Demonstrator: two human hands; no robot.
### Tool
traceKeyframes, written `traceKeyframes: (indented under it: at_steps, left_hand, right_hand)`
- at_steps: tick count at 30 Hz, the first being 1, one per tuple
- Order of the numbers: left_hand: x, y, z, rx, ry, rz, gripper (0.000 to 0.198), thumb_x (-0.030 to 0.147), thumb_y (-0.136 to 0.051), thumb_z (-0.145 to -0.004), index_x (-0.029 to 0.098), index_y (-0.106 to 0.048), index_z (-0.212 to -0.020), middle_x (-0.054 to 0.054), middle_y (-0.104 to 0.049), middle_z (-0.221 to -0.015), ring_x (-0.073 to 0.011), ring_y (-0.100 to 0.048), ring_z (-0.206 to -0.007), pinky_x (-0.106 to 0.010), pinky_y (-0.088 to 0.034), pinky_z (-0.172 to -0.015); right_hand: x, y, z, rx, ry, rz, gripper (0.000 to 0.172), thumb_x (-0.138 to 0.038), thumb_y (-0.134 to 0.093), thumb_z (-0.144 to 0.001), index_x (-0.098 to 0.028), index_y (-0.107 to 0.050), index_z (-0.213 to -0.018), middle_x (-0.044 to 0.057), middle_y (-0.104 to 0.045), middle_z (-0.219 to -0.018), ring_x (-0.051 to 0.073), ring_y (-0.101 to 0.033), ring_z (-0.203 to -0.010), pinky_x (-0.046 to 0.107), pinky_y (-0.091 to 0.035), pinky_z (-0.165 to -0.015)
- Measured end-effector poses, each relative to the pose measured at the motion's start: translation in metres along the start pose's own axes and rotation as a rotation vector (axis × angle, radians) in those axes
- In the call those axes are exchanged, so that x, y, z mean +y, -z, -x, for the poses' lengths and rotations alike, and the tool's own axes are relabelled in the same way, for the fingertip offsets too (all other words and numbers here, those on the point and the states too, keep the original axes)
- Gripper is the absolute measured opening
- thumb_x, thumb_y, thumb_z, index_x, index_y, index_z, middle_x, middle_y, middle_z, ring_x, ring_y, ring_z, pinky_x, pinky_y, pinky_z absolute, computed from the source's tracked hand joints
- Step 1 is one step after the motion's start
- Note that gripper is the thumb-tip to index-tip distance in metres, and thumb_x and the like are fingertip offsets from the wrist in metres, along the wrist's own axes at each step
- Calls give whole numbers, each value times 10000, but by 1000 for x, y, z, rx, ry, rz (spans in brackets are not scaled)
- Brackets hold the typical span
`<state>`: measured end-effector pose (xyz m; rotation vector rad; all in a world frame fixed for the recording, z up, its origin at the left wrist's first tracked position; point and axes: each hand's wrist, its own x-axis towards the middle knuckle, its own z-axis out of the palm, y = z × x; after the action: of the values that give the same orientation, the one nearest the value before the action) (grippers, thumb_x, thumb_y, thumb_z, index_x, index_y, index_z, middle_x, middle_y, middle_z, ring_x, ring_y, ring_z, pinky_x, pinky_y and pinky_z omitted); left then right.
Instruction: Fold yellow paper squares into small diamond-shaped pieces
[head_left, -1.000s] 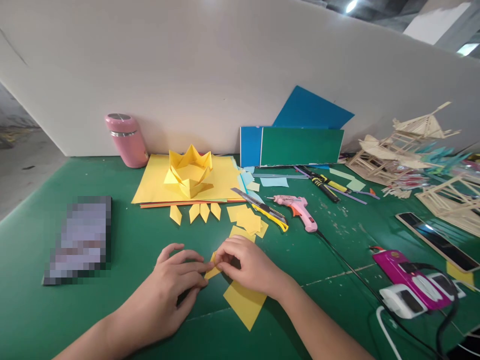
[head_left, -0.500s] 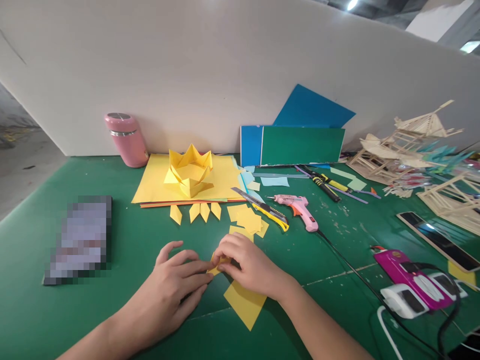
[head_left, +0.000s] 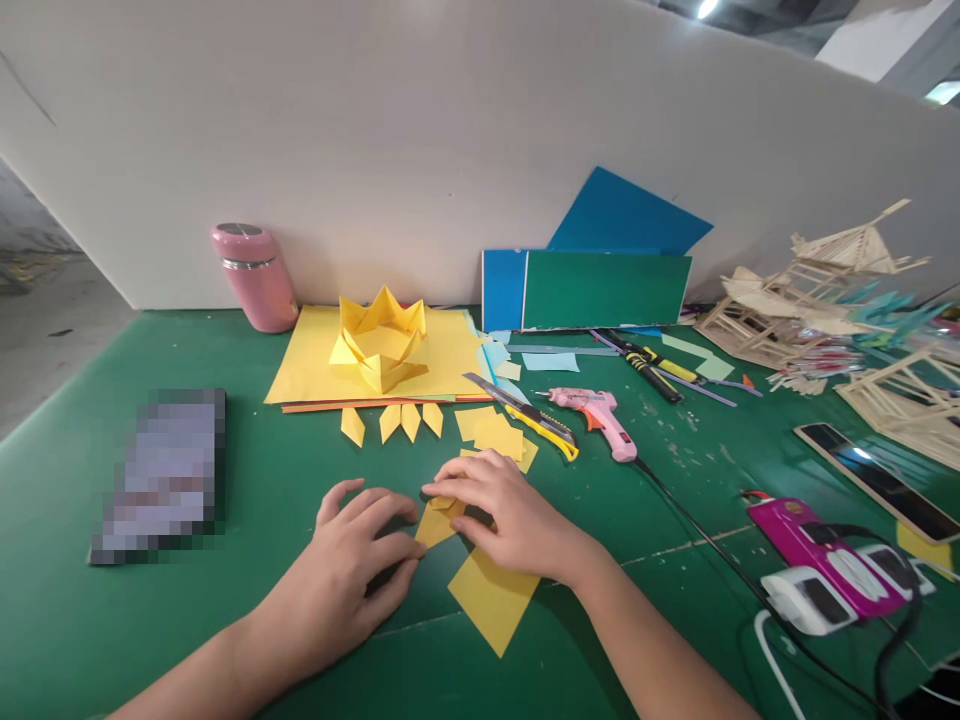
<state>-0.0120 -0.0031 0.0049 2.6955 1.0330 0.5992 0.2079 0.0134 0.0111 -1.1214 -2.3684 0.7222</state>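
A small folded piece of yellow paper (head_left: 437, 522) lies on the green tabletop between my hands. My right hand (head_left: 506, 515) arches over its upper and right side, fingertips at the top edge and thumb on the right, gripping it. My left hand (head_left: 356, 555) has its fingers spread, with a fingertip touching the paper's left corner. Beneath the right wrist lies a flat yellow square (head_left: 493, 605), partly covered by that hand. Several small folded yellow points (head_left: 400, 422) sit in a row farther off. Cut yellow pieces (head_left: 496, 437) are piled just beyond my right hand.
A folded yellow paper bowl shape (head_left: 381, 350) stands on stacked coloured sheets (head_left: 307, 350). To the right are a utility knife (head_left: 544, 428), a pink glue gun (head_left: 600, 415) with its cord, a power strip (head_left: 832, 560) and a phone (head_left: 874, 480). A pink flask (head_left: 256, 280) stands back left.
My right fingers have lifted and shifted up and right, showing more of the folded paper. My left fingers have drawn back slightly and curled a little at its left corner.
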Motion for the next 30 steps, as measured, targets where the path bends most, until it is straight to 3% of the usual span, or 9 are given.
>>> traceKeyframes:
  at_steps: [5,10,16,19,30]
  left_hand:
    - [-6,-8,0,22,26,28,148,224,-508,-899,243,-623,-808,-7,-603,-882,-194,-558,-854,-413,-293,-924]
    - [-8,-7,-1,3,-4,70,133,247,-515,-923,243,-618,-838,2,-648,-925,-187,-573,-875,-351,-330,-863]
    - [-4,-3,-4,47,-59,102,234,233,-401,-974,206,-613,-878,-20,-682,-878,-170,-594,-800,-302,-409,-790]
    - [-3,-4,-5,62,-63,96,239,236,-405,-970,204,-611,-854,-20,-678,-855,-169,-593,-776,-290,-436,-761]
    - [-7,-8,-6,95,229,316,174,294,-498,-882,219,-566,-740,11,-616,-708,-160,-569,-667,-252,-458,-621]
  right_hand:
    - [-3,-2,-1,-9,29,75,419,-58,-531,-801,-232,-613,-1173,66,-566,-1016,225,-472,-1006,391,-391,-901]
    - [-6,-5,-2,32,45,140,281,-41,-548,-753,-201,-660,-954,55,-556,-928,217,-480,-950,366,-398,-836]
    - [-1,-12,-5,71,173,85,59,-149,-596,-833,-184,-635,-860,30,-636,-827,178,-546,-814,325,-416,-773]
    - [1,-17,-6,61,201,55,96,-130,-583,-856,-184,-620,-786,24,-651,-763,167,-564,-753,291,-424,-699]
    - [-3,-19,-8,231,143,-192,117,-179,-583,-845,-201,-606,-733,21,-661,-742,153,-586,-700,267,-451,-663]
